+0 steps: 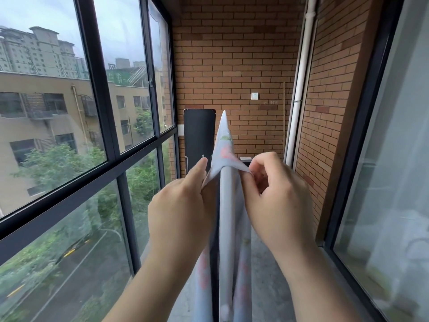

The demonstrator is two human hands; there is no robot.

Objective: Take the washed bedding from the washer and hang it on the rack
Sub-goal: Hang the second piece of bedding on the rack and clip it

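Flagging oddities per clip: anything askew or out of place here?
Nothing stands out. The pale blue floral bedding drapes over the grey rack bar; left hand and right hand pinch its corner.

Brick wall (pixel 234 66) ahead, white switch plate (pixel 254 96) mounted on it. White drainpipe (pixel 301 84) in right corner. Dark-framed window (pixel 97 108) at left. Black panel (pixel 199 133) upright against wall base.

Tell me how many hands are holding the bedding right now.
2. The left hand pinches the floral bedding left of the rack bar; the right hand pinches its edge on the bar's right.
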